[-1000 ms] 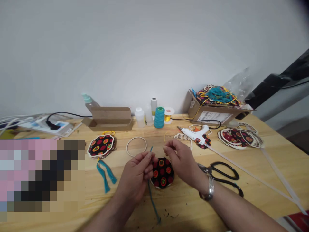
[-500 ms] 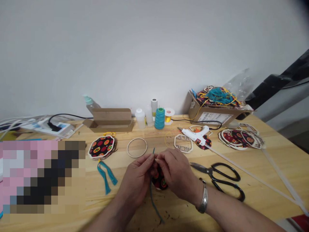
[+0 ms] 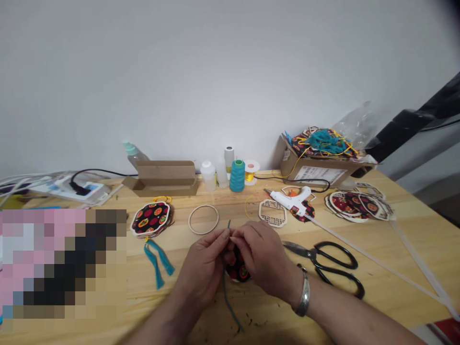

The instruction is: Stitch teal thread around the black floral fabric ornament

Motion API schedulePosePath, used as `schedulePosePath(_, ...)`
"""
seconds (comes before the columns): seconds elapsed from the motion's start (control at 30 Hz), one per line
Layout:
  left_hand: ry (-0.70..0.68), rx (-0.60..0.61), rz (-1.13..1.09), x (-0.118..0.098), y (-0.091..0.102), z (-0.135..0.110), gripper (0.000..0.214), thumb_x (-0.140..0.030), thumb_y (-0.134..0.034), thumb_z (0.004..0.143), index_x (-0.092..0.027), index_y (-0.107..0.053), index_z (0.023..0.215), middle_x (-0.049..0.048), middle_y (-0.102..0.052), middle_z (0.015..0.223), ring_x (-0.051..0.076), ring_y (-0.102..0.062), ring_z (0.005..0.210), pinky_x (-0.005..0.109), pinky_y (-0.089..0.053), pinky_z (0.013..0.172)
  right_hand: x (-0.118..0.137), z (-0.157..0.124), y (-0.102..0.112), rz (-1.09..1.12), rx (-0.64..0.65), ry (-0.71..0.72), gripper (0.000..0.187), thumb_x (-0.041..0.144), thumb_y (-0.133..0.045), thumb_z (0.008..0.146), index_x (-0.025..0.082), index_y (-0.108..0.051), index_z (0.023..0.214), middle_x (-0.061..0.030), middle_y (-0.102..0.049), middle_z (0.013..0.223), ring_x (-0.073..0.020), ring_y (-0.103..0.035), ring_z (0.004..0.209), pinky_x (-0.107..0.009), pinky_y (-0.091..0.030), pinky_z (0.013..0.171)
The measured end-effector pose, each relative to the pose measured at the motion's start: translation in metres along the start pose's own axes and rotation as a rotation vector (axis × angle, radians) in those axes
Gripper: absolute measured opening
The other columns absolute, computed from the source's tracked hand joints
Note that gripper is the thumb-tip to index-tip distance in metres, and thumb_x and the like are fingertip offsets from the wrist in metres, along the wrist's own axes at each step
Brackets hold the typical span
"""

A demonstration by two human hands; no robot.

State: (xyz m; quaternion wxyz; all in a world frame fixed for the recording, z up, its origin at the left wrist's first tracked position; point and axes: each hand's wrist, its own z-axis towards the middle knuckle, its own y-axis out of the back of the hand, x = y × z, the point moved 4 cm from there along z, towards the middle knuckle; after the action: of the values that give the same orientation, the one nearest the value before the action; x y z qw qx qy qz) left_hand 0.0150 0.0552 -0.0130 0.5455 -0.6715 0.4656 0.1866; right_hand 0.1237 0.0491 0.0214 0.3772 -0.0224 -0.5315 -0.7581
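Observation:
Both hands meet at the middle front of the table. My left hand point(image 3: 206, 266) is closed, pinching a teal thread bundle point(image 3: 230, 306); a short end sticks up above the thumb and a long end hangs down toward me. Fingers of my right hand point(image 3: 264, 256) are pinched together right beside the left thumb, and what sits between them is too small to make out. Beneath the hands lies a dark floral fabric piece point(image 3: 239, 272), mostly covered. Black-handled scissors point(image 3: 314, 256) rest open just right of my right hand.
Beyond the hands lie a wooden ring point(image 3: 189, 223), a lattice frame point(image 3: 262, 218) and a white glue gun point(image 3: 293, 201). A tasselled floral ornament point(image 3: 151, 218) is at left. Behind stand a teal thread cone point(image 3: 237, 177), bottles point(image 3: 208, 177) and a filled cardboard box point(image 3: 316, 171).
Almost nothing differs. Both hands keep the same pinched pose over the fabric piece, and the hanging thread has shifted very slightly left.

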Motion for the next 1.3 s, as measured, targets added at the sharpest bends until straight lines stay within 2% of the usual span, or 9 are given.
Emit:
schedulePosePath(0.53, 0.008, -0.041, -0.018, 0.000, 0.001, 0.001, 0.013, -0.025, -0.067, 0.069, -0.012, -0.067, 0.071, 0.0004, -0.057, 0.062, 0.009, -0.049, 0.055, 0.021, -0.036, 0.051, -0.001, 0.001, 0.002, -0.048, 0.007, 0.042, 0.019, 0.021, -0.039, 0.089, 0.016, -0.054, 0.078, -0.0047, -0.056, 0.075, -0.0162, -0.049, 0.073, -0.030, -0.035, 0.071)
schedulePosePath(0.8, 0.002, -0.022, -0.011, 0.001, 0.002, 0.003, 0.009, -0.021, -0.065, 0.071, -0.012, -0.066, 0.070, 0.0002, -0.056, 0.061, 0.007, -0.045, 0.053, 0.019, -0.035, 0.049, 0.002, 0.000, 0.003, -0.065, -0.013, 0.082, 0.021, 0.019, -0.038, 0.089, 0.015, -0.056, 0.080, -0.0061, -0.056, 0.075, -0.0171, -0.048, 0.073, -0.032, -0.035, 0.070)
schedulePosePath(1.03, -0.010, -0.062, -0.019, -0.003, 0.000, 0.003, 0.010, -0.022, -0.069, 0.066, -0.012, -0.066, 0.066, -0.0011, -0.055, 0.057, 0.006, -0.042, 0.049, 0.017, -0.033, 0.046, 0.006, 0.001, 0.007, -0.059, -0.026, 0.113, 0.020, 0.019, -0.039, 0.088, 0.015, -0.058, 0.083, -0.0058, -0.058, 0.076, -0.0168, -0.050, 0.075, -0.032, -0.037, 0.072)
schedulePosePath(1.1, -0.016, -0.074, -0.013, -0.004, 0.000, 0.003, 0.011, -0.023, -0.069, 0.066, -0.012, -0.067, 0.067, -0.0013, -0.054, 0.056, 0.006, -0.042, 0.049, 0.017, -0.032, 0.046, 0.001, 0.003, 0.010, 0.014, -0.063, 0.036, 0.018, 0.020, -0.041, 0.088, 0.016, -0.059, 0.085, -0.0055, -0.059, 0.078, -0.0166, -0.051, 0.078, -0.032, -0.037, 0.074)
schedulePosePath(1.2, -0.013, -0.091, 0.034, -0.004, 0.001, 0.002, 0.015, -0.024, -0.069, 0.066, -0.010, -0.068, 0.073, -0.0002, -0.054, 0.057, 0.007, -0.043, 0.052, 0.017, -0.032, 0.046, -0.015, 0.005, 0.011, 0.248, -0.113, -0.206, 0.013, 0.022, -0.049, 0.084, 0.017, -0.060, 0.088, -0.0044, -0.060, 0.083, -0.0157, -0.053, 0.081, -0.029, -0.041, 0.073)
schedulePosePath(1.3, -0.018, -0.075, 0.098, -0.003, 0.001, 0.000, 0.016, -0.024, -0.068, 0.068, -0.010, -0.068, 0.074, -0.0005, -0.052, 0.056, 0.007, -0.041, 0.051, 0.018, -0.031, 0.047, -0.030, 0.007, 0.002, 0.567, -0.015, -0.468, 0.016, 0.027, -0.058, 0.077, 0.018, -0.063, 0.089, -0.0027, -0.063, 0.080, -0.0149, -0.056, 0.073, -0.027, -0.044, 0.066)
